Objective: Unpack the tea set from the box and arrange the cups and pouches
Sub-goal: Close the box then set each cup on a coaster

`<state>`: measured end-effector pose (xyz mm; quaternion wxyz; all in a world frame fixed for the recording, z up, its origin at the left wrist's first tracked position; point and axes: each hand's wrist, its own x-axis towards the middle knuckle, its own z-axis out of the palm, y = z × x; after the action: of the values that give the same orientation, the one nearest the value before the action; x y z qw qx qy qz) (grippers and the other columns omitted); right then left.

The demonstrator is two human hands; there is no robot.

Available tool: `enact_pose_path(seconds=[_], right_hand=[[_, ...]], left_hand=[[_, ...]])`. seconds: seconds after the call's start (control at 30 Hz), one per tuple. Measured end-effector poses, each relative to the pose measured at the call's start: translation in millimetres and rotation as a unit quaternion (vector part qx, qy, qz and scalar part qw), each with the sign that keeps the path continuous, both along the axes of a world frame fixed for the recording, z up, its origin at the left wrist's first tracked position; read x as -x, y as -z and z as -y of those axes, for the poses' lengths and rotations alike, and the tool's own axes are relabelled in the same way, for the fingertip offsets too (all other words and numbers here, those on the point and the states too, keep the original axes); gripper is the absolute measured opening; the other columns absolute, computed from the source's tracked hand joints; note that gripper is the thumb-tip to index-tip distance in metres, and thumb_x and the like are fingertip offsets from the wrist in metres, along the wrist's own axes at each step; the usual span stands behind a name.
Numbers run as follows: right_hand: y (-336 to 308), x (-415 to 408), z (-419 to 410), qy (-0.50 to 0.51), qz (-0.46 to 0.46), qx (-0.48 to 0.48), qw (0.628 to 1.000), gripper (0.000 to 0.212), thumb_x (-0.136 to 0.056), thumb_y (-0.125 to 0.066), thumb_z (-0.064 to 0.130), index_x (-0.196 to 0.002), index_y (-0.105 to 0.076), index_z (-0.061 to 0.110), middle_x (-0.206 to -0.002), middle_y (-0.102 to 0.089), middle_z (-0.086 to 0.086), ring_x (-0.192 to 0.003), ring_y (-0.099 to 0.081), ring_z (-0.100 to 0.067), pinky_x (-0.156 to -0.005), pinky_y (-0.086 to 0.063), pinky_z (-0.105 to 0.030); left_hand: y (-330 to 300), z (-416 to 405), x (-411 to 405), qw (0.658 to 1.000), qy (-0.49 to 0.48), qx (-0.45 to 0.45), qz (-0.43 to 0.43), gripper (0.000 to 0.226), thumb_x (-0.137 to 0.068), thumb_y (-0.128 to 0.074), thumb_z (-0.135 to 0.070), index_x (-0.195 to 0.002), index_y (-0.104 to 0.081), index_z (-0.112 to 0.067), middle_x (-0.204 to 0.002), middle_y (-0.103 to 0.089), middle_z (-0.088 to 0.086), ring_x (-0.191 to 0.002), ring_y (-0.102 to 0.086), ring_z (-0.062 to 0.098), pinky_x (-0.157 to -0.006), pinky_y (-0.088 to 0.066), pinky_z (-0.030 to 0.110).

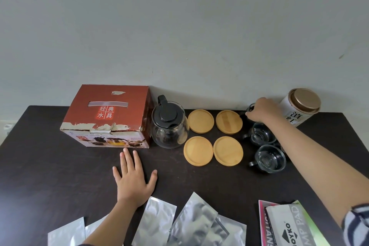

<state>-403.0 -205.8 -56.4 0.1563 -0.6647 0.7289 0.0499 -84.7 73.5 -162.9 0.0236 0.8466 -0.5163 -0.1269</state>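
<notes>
A worn red tea-set box (107,116) stands at the table's back left. Beside it is a glass teapot (169,128) with a black lid. Several round wooden coasters (200,121) lie in a square to the right. Two glass cups with black handles (260,136) (269,158) stand right of the coasters. My right hand (263,111) reaches over a third cup (250,108) at the back and grips it near its handle. My left hand (133,175) lies flat on the table, fingers spread. Several silver foil pouches (191,223) lie along the near edge.
A white tea canister (299,106) with a bronze lid leans at the back right, next to my right hand. A stamp-pad packet (287,225) sits at the near right. The dark table (50,166) meets a pale wall behind.
</notes>
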Motion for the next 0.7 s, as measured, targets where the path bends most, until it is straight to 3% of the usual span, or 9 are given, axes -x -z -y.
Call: enact_pose_path(seconds=[0.1,0.23,0.33,0.47,0.63,0.7], right_hand=[[4,0,1,0.019,0.014,-0.018,1.000,0.041,-0.075,-0.069,0.033,-0.100,-0.050,0.006,-0.106,-0.057,-0.017,-0.103,-0.057,-0.039,-0.072,-0.047,-0.035],[4,2,1,0.014,0.032,0.000,0.999,0.025,-0.069,-0.068,0.022,-0.072,-0.048,0.008,-0.071,-0.052,-0.009,-0.071,-0.055,-0.030,-0.050,-0.037,-0.027],[-3,1,-2,0.002,0.032,0.037,0.999,0.030,-0.071,-0.071,0.023,-0.065,-0.046,0.008,-0.059,-0.049,-0.006,-0.057,-0.050,-0.023,-0.044,-0.032,-0.024],[-17,-15,-9,-0.019,0.032,0.065,0.997,0.053,-0.066,-0.078,0.043,-0.090,-0.051,0.004,-0.096,-0.053,-0.015,-0.090,-0.056,-0.032,-0.060,-0.042,-0.030],[-20,-53,-26,-0.069,0.086,0.031,0.993,0.059,-0.059,-0.078,0.052,-0.090,-0.053,0.008,-0.098,-0.058,-0.014,-0.089,-0.059,-0.030,-0.052,-0.037,-0.027],[-13,-70,-33,-0.103,0.117,0.026,0.987,0.064,-0.059,-0.079,0.053,-0.099,-0.056,0.009,-0.102,-0.058,-0.011,-0.091,-0.058,-0.027,-0.056,-0.043,-0.027]], left_hand=[[0,0,-1,1.000,-0.001,0.001,0.000,0.098,-0.076,-0.009,-0.071,-0.151,-0.004,-0.008,-0.159,0.011,0.014,-0.145,0.014,0.028,-0.113,-0.006,0.058],[1,-1,0,1.000,-0.003,0.014,-0.002,0.097,-0.077,-0.015,-0.069,-0.151,-0.011,-0.006,-0.159,0.005,0.015,-0.146,0.009,0.029,-0.112,-0.010,0.060],[3,-2,0,1.000,-0.002,0.012,-0.001,0.097,-0.077,-0.016,-0.069,-0.151,-0.013,-0.005,-0.159,0.004,0.015,-0.146,0.008,0.029,-0.112,-0.010,0.060],[4,-1,-1,1.000,0.000,0.015,0.000,0.097,-0.078,-0.016,-0.069,-0.151,-0.012,-0.006,-0.159,0.004,0.015,-0.146,0.009,0.029,-0.112,-0.010,0.060],[3,-1,-1,1.000,0.000,0.015,0.001,0.097,-0.078,-0.015,-0.069,-0.151,-0.012,-0.006,-0.159,0.004,0.015,-0.146,0.009,0.029,-0.112,-0.011,0.060],[3,0,0,1.000,0.001,0.012,0.003,0.097,-0.078,-0.016,-0.069,-0.151,-0.013,-0.006,-0.159,0.004,0.015,-0.146,0.008,0.030,-0.112,-0.011,0.060]])
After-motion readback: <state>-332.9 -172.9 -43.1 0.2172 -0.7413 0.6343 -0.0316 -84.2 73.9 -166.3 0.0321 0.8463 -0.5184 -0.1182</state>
